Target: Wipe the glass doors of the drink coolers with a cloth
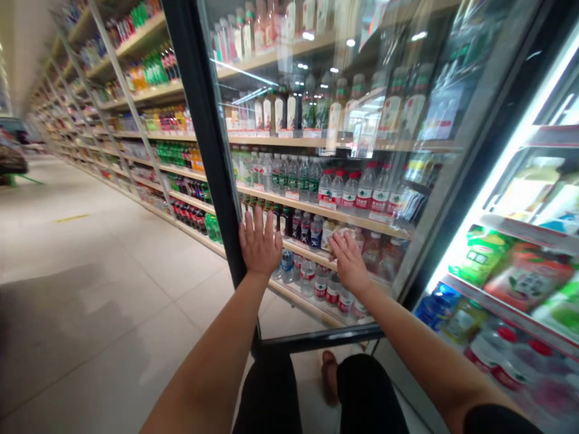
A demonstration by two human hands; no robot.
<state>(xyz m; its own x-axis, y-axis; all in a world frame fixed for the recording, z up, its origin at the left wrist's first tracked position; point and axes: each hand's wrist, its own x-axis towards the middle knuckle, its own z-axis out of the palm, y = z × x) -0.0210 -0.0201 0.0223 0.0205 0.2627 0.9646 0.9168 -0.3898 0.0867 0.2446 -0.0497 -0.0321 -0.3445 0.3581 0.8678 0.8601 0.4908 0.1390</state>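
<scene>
A glass cooler door [367,330] with a black frame stands swung out in front of me. My left hand [261,244] lies against the glass beside the frame's left edge, fingers stretched and spread, holding nothing. Farther right, my right hand [349,260] presses on the same pane with its fingers bent and close together. Something pale and crumpled-looking shows at those fingertips; whether it is a cloth or a reflection I cannot make out. Behind the pane, bottled drinks [312,229] on shelves show through, mixed with reflections.
Long drink shelves [149,93] run along the left, beside a pale tiled floor [113,307]. At right, the lit cooler [506,289] holds packets and red-capped bottles. My foot [329,377] is just below the door's lower edge.
</scene>
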